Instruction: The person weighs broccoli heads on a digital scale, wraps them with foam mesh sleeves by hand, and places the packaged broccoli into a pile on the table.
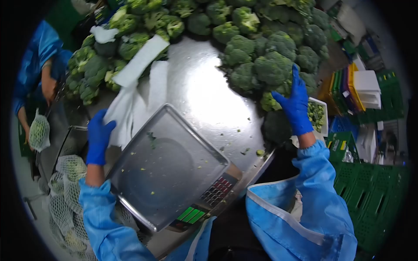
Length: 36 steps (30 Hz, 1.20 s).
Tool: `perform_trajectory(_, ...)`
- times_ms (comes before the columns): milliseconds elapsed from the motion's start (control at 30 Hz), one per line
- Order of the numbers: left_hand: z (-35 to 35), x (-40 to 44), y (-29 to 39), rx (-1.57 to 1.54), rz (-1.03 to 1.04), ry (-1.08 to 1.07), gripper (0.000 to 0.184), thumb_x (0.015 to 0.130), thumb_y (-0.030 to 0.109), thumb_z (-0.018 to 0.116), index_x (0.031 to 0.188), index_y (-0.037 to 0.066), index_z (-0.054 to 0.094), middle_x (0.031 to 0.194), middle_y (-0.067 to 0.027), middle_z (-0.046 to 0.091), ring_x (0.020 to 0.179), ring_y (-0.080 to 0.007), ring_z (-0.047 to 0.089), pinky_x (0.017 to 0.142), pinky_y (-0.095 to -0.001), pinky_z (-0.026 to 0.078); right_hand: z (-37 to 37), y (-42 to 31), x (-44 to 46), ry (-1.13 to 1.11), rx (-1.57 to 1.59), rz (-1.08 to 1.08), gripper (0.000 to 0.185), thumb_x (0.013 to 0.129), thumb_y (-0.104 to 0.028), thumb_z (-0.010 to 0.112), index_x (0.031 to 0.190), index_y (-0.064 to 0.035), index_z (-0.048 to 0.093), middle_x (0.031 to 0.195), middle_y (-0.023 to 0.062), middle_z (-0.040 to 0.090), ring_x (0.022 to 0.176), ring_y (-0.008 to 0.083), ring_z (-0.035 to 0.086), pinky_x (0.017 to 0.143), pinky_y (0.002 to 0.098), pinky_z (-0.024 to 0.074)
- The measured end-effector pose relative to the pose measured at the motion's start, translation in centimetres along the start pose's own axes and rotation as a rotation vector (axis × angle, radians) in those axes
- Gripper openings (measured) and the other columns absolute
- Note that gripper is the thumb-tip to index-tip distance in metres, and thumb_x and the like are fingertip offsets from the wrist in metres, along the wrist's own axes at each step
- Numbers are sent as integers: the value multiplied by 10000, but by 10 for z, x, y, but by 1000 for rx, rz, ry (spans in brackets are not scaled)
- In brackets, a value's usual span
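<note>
My left hand [99, 138], in a blue glove, is at the left edge of a pile of white net sleeves [124, 114]. Its thumb stands apart from the fingers, and I see nothing held; whether it touches the netting is unclear. On the right, my right hand [296, 106], gloved in blue too, reaches to the heap of broccoli heads [272, 65] with thumb and fingers spread. It lies against the heap's near edge, holding nothing. Between my arms sits a weighing scale [167, 167] with a steel pan, bearing only green crumbs, and green-lit displays [190, 215].
Netted broccoli [69, 200] is piled at the lower left. A co-worker's arm [47, 74] is at far left beside a netted head [39, 132]. A white box of green trimmings [317, 116] and green crates [370, 195] stand right. Scraps dot the steel table [196, 78].
</note>
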<state>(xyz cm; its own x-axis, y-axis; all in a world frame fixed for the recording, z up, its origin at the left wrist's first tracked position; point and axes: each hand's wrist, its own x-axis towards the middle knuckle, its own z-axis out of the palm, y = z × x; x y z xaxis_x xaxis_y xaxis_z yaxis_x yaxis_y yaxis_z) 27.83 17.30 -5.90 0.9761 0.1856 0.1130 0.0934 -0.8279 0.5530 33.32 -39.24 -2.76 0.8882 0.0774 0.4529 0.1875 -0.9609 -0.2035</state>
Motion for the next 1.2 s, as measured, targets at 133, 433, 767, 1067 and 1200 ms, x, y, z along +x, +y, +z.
perform_trajectory(133,-45,-30,29,-119,-89,39,371,695,94,655,1045,-4,581,918,-90,625,833,-175,585,762,-299,450,14,-23,38,114,-20,-96,1107,509,-244,853,1424,-235,230,1300,204,392,1177,394,396,960,443,383)
perform_trajectory(433,-86,-152,56,-544,-409,141,272,785,107,636,1015,-33,594,887,-58,623,765,-114,566,709,-247,451,-9,-52,41,23,206,-216,939,528,-219,821,1359,-175,386,1167,165,476,1098,348,429,952,412,379)
perform_trajectory(767,-65,-204,127,-802,-392,220,255,745,32,685,988,-5,617,867,-42,626,768,-119,574,707,-256,468,-23,-271,-55,-548,526,-613,948,562,-266,775,1382,-133,320,1290,172,416,1151,398,408,981,459,365)
perform_trajectory(1067,-44,-234,149,-882,-423,39,276,706,39,710,969,-1,634,868,-53,643,781,-126,590,737,-264,468,-54,-227,-28,-514,1603,147,501,895,-225,558,1353,-97,399,1205,56,527,1120,144,463,927,293,378)
perform_trajectory(1200,-21,-234,169,-1027,-379,-76,296,716,41,717,993,-5,625,900,-69,641,808,-134,598,737,-275,486,-49,-239,-56,-328,1214,-32,413,721,-130,767,1094,-37,615,923,18,637,826,92,575,781,252,466)
